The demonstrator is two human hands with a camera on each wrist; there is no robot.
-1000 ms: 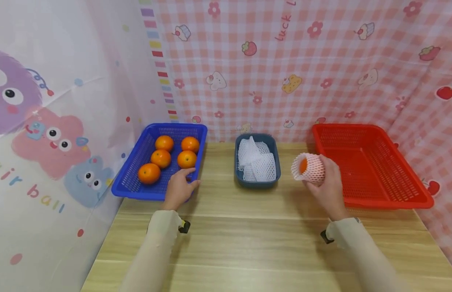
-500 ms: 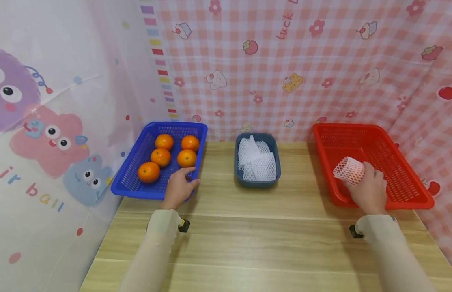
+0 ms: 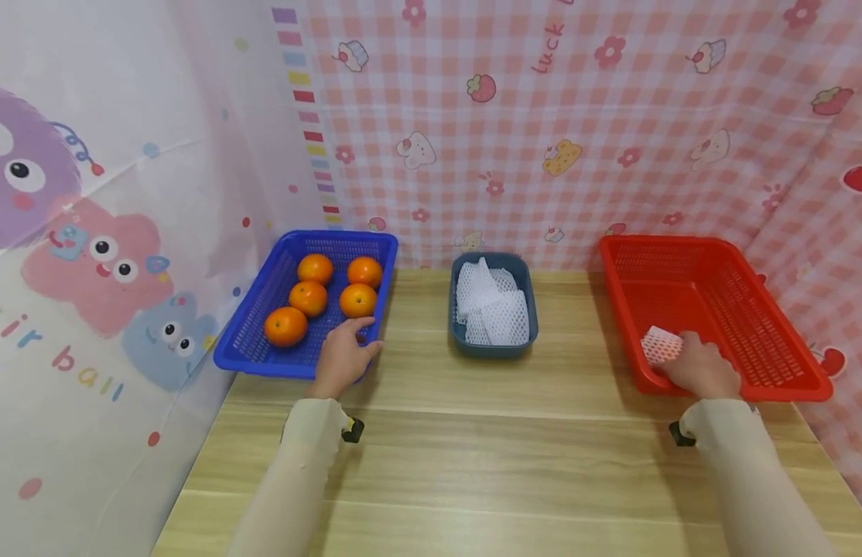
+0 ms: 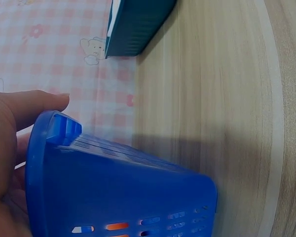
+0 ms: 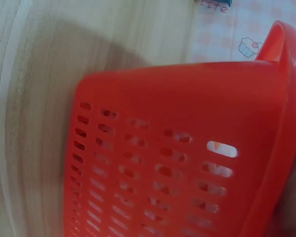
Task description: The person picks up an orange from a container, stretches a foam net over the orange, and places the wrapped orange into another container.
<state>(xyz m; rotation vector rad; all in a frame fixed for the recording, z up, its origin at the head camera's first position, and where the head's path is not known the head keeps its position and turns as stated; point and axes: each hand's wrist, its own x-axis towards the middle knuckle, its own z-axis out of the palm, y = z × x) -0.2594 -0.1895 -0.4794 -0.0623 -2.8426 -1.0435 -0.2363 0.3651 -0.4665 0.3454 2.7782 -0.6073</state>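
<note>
My right hand (image 3: 704, 367) reaches over the front rim of the red basket (image 3: 782, 340). It holds an orange in a pink foam net sleeve (image 3: 659, 346), low inside the basket's front left corner; the hand hides much of it. In the right wrist view the red basket's wall (image 5: 177, 94) blocks the held orange. My left hand (image 3: 342, 360) rests at the front right corner of the blue basket (image 3: 229, 357), thumb outside and fingers over the rim. The left wrist view shows its thumb (image 4: 39, 104) fairly straight beside the rim. Several oranges (image 3: 308, 299) lie in the blue basket.
Between the two baskets stands a small dark teal bin (image 3: 494, 350) with white foam net sleeves (image 3: 497, 309) in it. A pink checked cloth (image 3: 514, 147) hangs behind the wooden table (image 3: 514, 464), and a white printed sheet (image 3: 159, 85) hangs at the left.
My right hand has carried the sleeved orange rightward from beside the red basket, over its rim and down into it. The left hand stays at the blue basket's corner.
</note>
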